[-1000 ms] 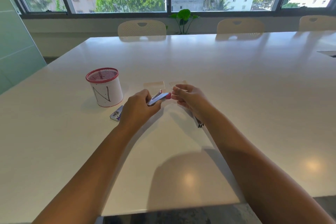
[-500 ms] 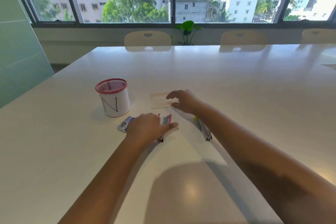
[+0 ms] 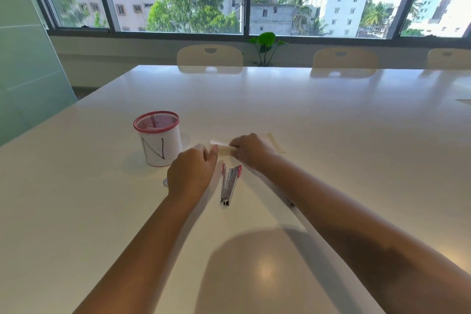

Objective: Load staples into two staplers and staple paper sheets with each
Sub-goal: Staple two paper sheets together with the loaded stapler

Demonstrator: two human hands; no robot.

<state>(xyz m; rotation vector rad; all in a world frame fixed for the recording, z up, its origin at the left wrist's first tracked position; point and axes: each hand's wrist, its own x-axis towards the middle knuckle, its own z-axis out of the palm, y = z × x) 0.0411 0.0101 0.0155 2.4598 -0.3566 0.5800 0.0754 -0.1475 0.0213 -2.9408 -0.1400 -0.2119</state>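
The head view is the only one. Much is hidden: the left hand (image 3: 191, 173) covers nearly all of a small silvery object (image 3: 165, 182) on the table (image 3: 331, 135), of which only a sliver shows at the hand's left edge, too little to name. The right forearm crosses over a second stapler (image 3: 291, 203); only a dark end peeks out below the arm, so its colour and whether it is open cannot be told. The paper sheets (image 3: 274, 143) are pale against the white tabletop and partly under the right hand (image 3: 251, 151), so their number is unclear.

The right hand pinches the near edge of the paper between thumb and fingers, closed on it. The left hand hovers just beside the paper's left end, fingers loosely curled with the thumb tip near the sheet; whether it touches the paper cannot be told, and it grips nothing visible.

One red stapler (image 3: 229, 183) lies on the table, swung open so its metal channel faces up, just below and between the two hands, held by neither. It points roughly toward the paper.

One white pen holder (image 3: 159, 144) with a red mesh rim and a hand-drawn N stands to the left of the hands, apart from them. Three chair backs and one potted plant (image 3: 265, 46) show past the table's far edge.
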